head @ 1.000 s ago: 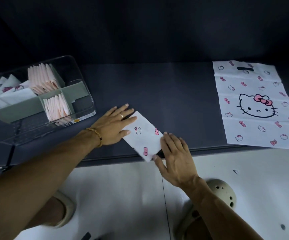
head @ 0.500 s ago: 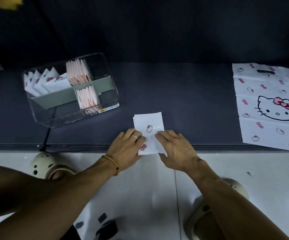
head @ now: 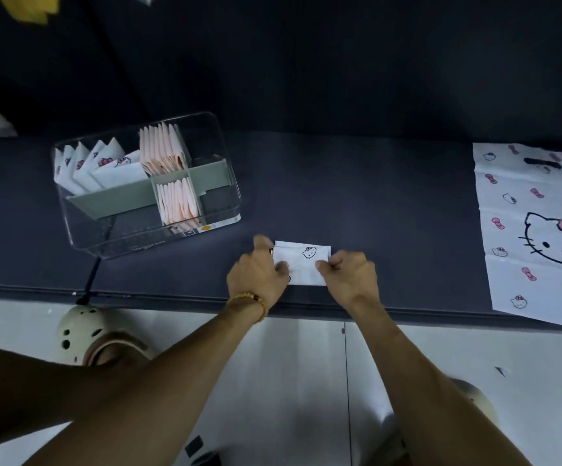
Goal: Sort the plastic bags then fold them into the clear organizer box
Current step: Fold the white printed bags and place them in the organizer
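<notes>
Folded white bag [head: 303, 262] at frame centre, on dark table [head: 373, 203]: left hand [head: 258, 271] and right hand [head: 348, 274] each pinching one end. Clear organizer box [head: 145, 183] centre-left, partly filled.

A single head-worn camera looked forward and steeply down from above the person. It faced the dark counter [head: 357, 196] from its near edge, close enough that both forearms filled the lower frame. The wide lens bent the counter edge and took in the floor [head: 293, 364] below and the dark wall behind.
</notes>
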Demonstrator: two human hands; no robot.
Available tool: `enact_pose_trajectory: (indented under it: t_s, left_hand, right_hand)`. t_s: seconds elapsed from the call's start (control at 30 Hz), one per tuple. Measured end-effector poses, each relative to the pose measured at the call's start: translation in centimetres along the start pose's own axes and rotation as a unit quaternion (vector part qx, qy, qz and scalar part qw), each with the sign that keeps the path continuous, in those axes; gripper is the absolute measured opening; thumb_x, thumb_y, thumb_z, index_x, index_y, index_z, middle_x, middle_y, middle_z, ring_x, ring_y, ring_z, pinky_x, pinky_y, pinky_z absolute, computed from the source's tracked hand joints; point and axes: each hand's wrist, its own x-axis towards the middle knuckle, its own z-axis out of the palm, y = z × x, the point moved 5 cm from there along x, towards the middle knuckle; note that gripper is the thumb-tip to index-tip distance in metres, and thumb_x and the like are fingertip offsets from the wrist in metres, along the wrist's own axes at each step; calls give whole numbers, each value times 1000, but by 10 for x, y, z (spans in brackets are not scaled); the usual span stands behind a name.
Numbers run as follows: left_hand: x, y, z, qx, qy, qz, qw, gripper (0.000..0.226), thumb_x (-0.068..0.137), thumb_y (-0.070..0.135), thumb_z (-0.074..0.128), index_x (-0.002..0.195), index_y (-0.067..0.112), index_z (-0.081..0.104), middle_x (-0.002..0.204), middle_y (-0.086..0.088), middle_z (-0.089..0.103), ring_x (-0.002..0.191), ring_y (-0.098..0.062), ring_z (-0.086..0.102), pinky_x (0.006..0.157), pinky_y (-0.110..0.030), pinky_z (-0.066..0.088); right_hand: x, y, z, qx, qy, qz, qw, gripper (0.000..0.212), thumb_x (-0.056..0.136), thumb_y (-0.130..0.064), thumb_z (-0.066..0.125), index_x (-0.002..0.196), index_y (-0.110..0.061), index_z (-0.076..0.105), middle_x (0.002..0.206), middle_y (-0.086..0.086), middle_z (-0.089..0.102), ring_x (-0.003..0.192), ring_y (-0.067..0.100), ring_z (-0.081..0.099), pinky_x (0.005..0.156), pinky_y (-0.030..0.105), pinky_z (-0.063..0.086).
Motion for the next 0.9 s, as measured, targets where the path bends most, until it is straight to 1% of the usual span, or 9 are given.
enact_pose_trajectory:
  t_s: [0.07,0.13,0.23,0.33,0.4,0.5,0.63,0.8,0.9]
  left_hand:
    - [-1,5,1,51,45,38,997,41,86,34,59,121,26,39,107,-6,61,100,-28,54,68,-35,43]
    - [-1,13,4,114,78,148,979,51,86,24,60,134,26,41,129,-5,50,116,-27,45,85,-38,43]
    - [3,16,16,187,7,265,946,60,89,12,53,145,23,35,152,3,33,141,-18,25,109,-34,25]
    - [7,11,19,206,-12,278,938,60,91,9,46,147,20,30,154,5,30,144,-13,20,112,-32,18]
    - [10,13,13,214,2,289,933,57,91,11,43,146,18,33,153,3,33,144,-14,22,114,-33,17]
    - [7,32,13,202,30,362,910,46,97,21,41,141,10,42,148,-4,41,143,-21,26,117,-36,13]
    - [-2,52,45,222,-29,422,879,53,98,13,31,149,4,19,156,-13,20,146,-23,13,117,-30,-5]
    - [7,51,40,199,-35,460,865,48,95,10,50,139,-3,39,147,-18,38,138,-28,35,116,-39,17]
    - [20,38,34,183,-90,474,857,49,101,16,40,147,8,25,155,-6,21,144,-16,17,115,-24,-4]
  right_hand:
    - [2,-1,1,-10,13,1,1000,31,85,-31,63,70,-5,59,59,11,64,62,27,65,64,31,55]
    - [-1,-5,1,-66,43,-33,996,23,86,-31,65,88,-10,55,72,7,65,69,28,64,65,33,53]
    - [-16,-16,0,-203,125,-226,945,31,89,-27,64,113,-9,59,103,8,64,89,30,63,68,38,54]
    - [-17,1,7,-233,88,-290,924,42,99,-28,45,136,-10,52,141,6,51,132,27,45,107,42,37]
    - [-15,16,15,-226,44,-266,936,47,103,-31,32,146,-13,38,154,2,34,144,23,25,118,41,17]
    - [-17,18,19,-226,67,-271,933,48,103,-29,30,146,-11,38,153,4,35,144,23,26,118,44,20]
    - [-16,20,20,-232,70,-264,934,53,101,-31,20,147,-8,36,154,6,32,145,21,23,118,41,17]
    - [-15,21,20,-245,75,-261,931,54,99,-29,22,145,-5,37,152,9,34,143,22,28,117,42,20]
    - [-15,21,18,-244,79,-258,932,53,100,-28,23,144,-5,40,151,9,38,141,23,32,116,43,23]
